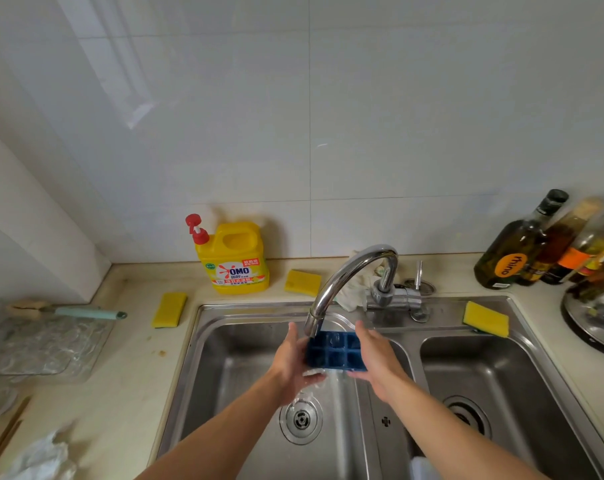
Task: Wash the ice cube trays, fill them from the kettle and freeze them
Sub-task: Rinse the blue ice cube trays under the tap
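Note:
A blue ice cube tray (338, 352) is held under the spout of the chrome tap (349, 282), above the left basin of the steel sink (203, 344). My left hand (291, 362) grips the tray's left end and my right hand (375, 362) grips its right end. Water runs over the tray and spills off its near edge toward the drain (301, 419). The tray's open compartments face up toward me.
A yellow dish soap jug (236, 263) stands behind the sink. Three yellow sponges lie around it: one at left (169, 309), one behind (302, 282), one on the sink rim (486, 318). Oil bottles (522, 251) and a metal kettle (598, 317) crowd the right. A brush (68, 310) lies left.

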`<act>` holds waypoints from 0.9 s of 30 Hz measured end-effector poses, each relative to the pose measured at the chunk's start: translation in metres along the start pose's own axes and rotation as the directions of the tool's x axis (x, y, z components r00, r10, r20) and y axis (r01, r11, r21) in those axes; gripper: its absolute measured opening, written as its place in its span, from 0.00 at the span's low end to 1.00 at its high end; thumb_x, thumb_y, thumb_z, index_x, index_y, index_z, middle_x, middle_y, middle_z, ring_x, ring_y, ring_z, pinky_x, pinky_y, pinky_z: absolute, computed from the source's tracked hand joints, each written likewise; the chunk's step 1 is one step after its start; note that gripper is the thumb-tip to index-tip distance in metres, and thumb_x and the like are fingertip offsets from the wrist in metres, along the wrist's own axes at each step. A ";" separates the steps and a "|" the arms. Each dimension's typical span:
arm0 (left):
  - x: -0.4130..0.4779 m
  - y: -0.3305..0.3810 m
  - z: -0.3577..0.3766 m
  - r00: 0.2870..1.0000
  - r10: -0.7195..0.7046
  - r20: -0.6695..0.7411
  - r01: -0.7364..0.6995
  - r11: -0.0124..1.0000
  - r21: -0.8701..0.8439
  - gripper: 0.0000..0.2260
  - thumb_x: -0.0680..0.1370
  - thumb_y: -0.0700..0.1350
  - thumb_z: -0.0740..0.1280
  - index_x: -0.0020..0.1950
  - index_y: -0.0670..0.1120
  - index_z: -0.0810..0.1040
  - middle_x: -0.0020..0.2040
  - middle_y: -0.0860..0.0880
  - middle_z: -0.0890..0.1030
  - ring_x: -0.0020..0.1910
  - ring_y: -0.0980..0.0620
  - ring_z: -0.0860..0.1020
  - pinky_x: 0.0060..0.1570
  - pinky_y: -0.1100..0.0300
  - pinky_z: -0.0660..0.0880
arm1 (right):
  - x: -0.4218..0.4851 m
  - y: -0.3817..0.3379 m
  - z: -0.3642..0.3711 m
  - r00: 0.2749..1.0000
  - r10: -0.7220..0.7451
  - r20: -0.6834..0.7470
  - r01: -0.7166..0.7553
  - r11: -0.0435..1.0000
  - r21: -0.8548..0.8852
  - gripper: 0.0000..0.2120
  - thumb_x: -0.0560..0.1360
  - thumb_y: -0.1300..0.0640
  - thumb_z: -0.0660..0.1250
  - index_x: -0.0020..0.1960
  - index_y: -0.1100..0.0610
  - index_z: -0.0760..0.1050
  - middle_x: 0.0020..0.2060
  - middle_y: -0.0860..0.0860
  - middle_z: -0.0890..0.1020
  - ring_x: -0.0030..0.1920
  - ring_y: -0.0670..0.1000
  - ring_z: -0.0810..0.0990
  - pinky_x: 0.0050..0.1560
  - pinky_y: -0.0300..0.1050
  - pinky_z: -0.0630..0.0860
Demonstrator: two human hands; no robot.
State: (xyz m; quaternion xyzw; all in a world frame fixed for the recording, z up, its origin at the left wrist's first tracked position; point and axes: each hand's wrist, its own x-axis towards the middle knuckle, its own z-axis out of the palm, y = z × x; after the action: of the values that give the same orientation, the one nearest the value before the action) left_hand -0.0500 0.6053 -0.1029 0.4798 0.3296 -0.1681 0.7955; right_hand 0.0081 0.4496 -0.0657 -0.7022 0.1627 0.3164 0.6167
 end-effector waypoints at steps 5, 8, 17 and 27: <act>0.010 -0.008 -0.003 0.998 -0.018 -0.063 0.011 0.995 -0.103 0.36 0.82 0.69 0.42 0.66 0.48 0.79 0.58 0.45 0.85 0.61 0.45 0.81 0.59 0.47 0.76 | -0.014 -0.006 0.014 0.984 -0.138 0.116 0.145 0.988 -0.053 0.15 0.86 0.44 0.57 0.64 0.52 0.72 0.56 0.52 0.82 0.54 0.50 0.84 0.41 0.42 0.83; 0.013 -0.009 -0.006 0.999 -0.045 -0.028 0.040 0.986 -0.159 0.36 0.81 0.70 0.42 0.66 0.47 0.79 0.58 0.42 0.85 0.63 0.43 0.80 0.59 0.47 0.76 | -0.020 -0.012 0.009 0.982 -0.144 0.122 0.152 0.987 -0.059 0.15 0.86 0.43 0.56 0.65 0.51 0.71 0.56 0.50 0.81 0.53 0.46 0.82 0.47 0.47 0.83; 0.014 -0.002 0.005 0.984 0.025 -0.176 -0.048 0.991 -0.128 0.22 0.85 0.59 0.56 0.60 0.45 0.81 0.55 0.40 0.85 0.57 0.41 0.82 0.51 0.49 0.81 | -0.016 -0.002 -0.001 0.989 -0.104 0.107 0.115 0.989 -0.095 0.16 0.85 0.41 0.56 0.62 0.50 0.73 0.57 0.51 0.81 0.56 0.48 0.82 0.54 0.52 0.83; -0.022 0.032 -0.024 0.949 0.201 -0.241 -0.162 0.972 0.172 0.11 0.81 0.46 0.64 0.50 0.47 0.87 0.47 0.43 0.87 0.46 0.46 0.86 0.42 0.58 0.81 | 0.021 0.019 0.033 0.958 0.218 0.187 -0.265 0.923 0.280 0.20 0.83 0.40 0.61 0.58 0.58 0.73 0.56 0.63 0.80 0.54 0.66 0.82 0.45 0.61 0.81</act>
State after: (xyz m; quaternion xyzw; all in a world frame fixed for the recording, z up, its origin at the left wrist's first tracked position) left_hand -0.0562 0.6404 -0.0751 0.5844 0.3706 -0.0547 0.7198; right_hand 0.0040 0.4813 -0.0954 -0.5477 0.2472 0.4142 0.6836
